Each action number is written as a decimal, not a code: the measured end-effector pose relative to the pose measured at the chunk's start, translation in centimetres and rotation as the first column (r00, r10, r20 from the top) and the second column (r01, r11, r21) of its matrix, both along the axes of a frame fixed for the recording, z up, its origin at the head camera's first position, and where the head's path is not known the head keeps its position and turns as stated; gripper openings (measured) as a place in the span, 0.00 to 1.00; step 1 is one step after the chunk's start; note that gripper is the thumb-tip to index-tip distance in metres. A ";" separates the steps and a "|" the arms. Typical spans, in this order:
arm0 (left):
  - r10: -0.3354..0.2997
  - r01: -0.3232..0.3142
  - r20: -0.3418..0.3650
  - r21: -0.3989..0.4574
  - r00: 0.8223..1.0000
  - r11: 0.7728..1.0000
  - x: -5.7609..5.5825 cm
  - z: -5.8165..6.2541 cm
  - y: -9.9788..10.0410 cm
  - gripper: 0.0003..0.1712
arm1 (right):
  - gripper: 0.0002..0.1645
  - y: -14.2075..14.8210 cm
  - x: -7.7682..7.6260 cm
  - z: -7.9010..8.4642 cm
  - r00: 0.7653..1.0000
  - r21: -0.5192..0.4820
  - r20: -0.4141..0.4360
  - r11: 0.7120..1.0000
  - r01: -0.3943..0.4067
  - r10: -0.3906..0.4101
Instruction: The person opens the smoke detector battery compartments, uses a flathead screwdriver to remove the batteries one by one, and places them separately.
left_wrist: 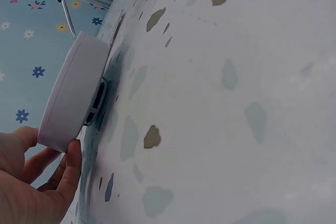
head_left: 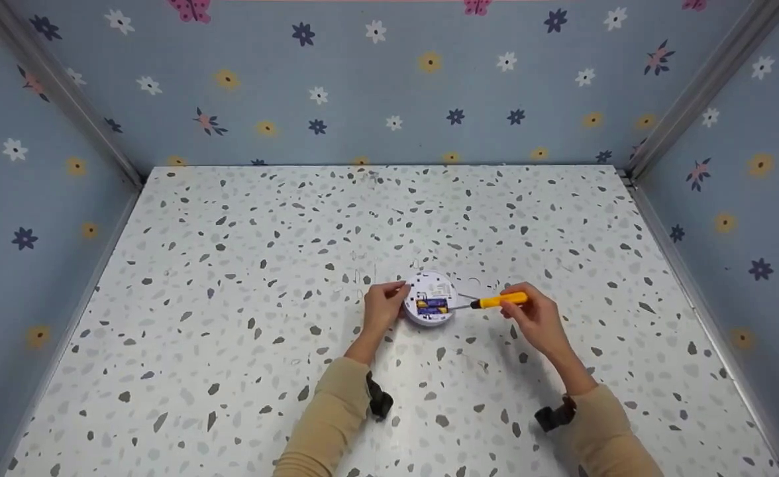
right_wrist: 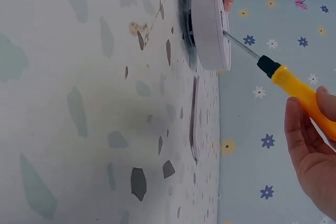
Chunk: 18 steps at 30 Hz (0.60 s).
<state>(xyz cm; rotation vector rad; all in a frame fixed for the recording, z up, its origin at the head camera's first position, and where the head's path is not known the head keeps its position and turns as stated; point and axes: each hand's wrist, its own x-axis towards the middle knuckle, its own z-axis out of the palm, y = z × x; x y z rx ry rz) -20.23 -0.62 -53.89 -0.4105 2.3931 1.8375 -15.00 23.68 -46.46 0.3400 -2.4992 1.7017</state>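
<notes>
Near the middle of the surface (head_left: 263, 232), head view: one round white device (head_left: 440, 289), battery side up, slightly toward the right edge, between the two hands. Left hand (head_left: 383, 306) is nearer, gripping its left rim. Right hand (head_left: 534, 319) is apart to the right, gripping one yellow-handled screwdriver (head_left: 505, 300). Key relation: screwdriver's long axis runs roughly left-right, tip pointing left at the batteries (head_left: 432, 305). Battery count looks like two, side by side, also lying left-right.

Left wrist view: device pinched at rim between thumb and fingers; screwdriver tip at the opposite side.

Right wrist view: tip meets, or nearly meets, device's face; handle slants up off the surface, held by thumb and fingers. One thin flat piece (right_wrist: 195, 121) just beside device, can't tell what.
</notes>
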 end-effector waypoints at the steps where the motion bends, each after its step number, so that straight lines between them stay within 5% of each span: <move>1: -0.001 0.001 -0.007 -0.003 1.000 1.000 0.0 0.0 0.0 0.15 | 0.08 -0.1 0.0 0.1 1.000 0.015 -0.012 1.000 -0.011 0.011; 18: 0.003 -0.003 -0.066 0.005 0.998 1.000 0.1 0.0 0.0 0.13 | 0.08 -1.0 -0.4 2.7 0.985 0.250 -0.068 0.959 -0.135 0.157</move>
